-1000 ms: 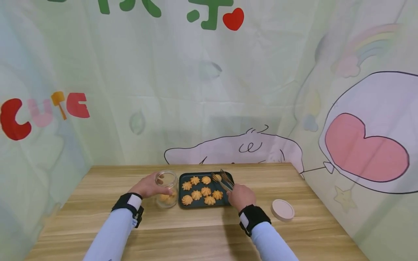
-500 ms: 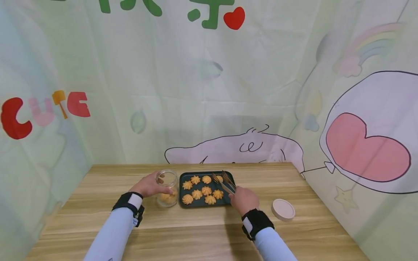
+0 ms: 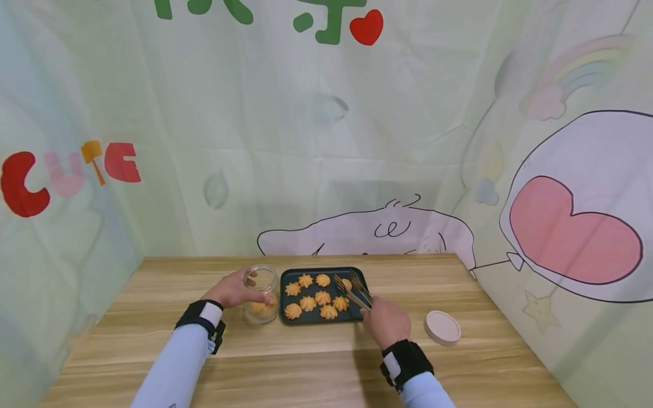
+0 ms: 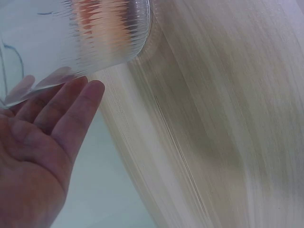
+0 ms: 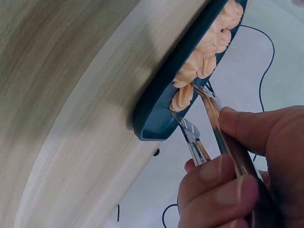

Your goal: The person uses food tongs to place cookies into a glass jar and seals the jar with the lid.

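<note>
My left hand [image 3: 236,290] holds an open glass jar [image 3: 271,288], thumb on its near side and fingers round the back. Several cookies [image 3: 262,310] lie in the jar's lower part. In the left wrist view, fingertips touch the wall of the jar [image 4: 47,47]. My right hand [image 3: 388,323] grips metal tongs [image 3: 356,298] over the right end of a dark baking tray [image 3: 286,276]. The tongs' two tips stand apart on either side of a piped cookie [image 5: 182,99], right at its edges in the right wrist view.
Several more piped cookies [image 3: 322,297] lie on the tray, left of the tongs. A round pale lid [image 3: 442,327] rests on the wooden table [image 3: 306,374] to the right. A printed cloth backdrop [image 3: 245,170] rises behind the table.
My right hand has shifted slightly right and toward me with the tongs. The cookie between the tips has moved a little right and nearer on the tray. Left hand and jar stay put.
</note>
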The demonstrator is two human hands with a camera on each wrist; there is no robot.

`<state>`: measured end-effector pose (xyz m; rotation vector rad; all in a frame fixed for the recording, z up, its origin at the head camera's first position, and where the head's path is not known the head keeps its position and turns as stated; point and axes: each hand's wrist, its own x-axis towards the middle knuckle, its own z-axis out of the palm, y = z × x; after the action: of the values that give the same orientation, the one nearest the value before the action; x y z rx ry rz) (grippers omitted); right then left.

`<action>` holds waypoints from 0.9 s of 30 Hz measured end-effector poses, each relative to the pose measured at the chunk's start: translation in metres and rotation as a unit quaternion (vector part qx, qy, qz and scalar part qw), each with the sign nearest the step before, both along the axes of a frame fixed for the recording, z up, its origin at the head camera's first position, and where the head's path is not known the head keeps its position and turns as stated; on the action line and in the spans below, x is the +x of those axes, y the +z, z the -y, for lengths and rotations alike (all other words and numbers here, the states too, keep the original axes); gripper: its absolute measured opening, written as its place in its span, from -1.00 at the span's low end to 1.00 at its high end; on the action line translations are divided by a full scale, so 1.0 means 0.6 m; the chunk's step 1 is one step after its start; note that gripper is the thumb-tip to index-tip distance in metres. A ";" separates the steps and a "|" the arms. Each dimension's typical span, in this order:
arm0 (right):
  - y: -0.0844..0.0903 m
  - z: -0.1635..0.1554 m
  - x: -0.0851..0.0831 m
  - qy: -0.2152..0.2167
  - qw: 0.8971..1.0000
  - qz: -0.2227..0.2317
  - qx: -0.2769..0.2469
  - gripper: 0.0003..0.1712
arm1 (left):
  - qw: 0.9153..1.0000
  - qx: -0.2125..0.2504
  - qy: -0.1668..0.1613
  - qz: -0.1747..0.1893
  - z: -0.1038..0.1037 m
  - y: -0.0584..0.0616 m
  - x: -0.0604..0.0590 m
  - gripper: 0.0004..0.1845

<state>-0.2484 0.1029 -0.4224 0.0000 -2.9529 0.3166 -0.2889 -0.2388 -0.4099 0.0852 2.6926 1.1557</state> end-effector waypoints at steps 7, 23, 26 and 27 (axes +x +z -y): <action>0.009 -0.005 0.003 -0.015 0.999 0.032 0.000 -0.62 | 1.000 0.000 -0.002 -0.002 0.000 -0.002 0.000 0.07; 0.029 -0.003 0.010 -0.015 1.000 0.022 -0.013 -0.63 | 1.000 0.001 -0.001 0.003 -0.002 0.002 0.004 0.08; 0.038 0.004 0.013 -0.011 1.000 0.021 -0.017 -0.60 | 1.000 0.001 -0.002 0.004 -0.001 0.004 0.006 0.08; 0.041 0.007 0.013 -0.009 1.000 0.018 -0.018 -0.60 | 1.000 0.001 -0.002 0.003 -0.001 0.004 0.007 0.08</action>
<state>-0.2403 0.0990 -0.3979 -0.0376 -2.9810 0.3704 -0.2847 -0.2379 -0.4075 0.0865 2.6849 1.1551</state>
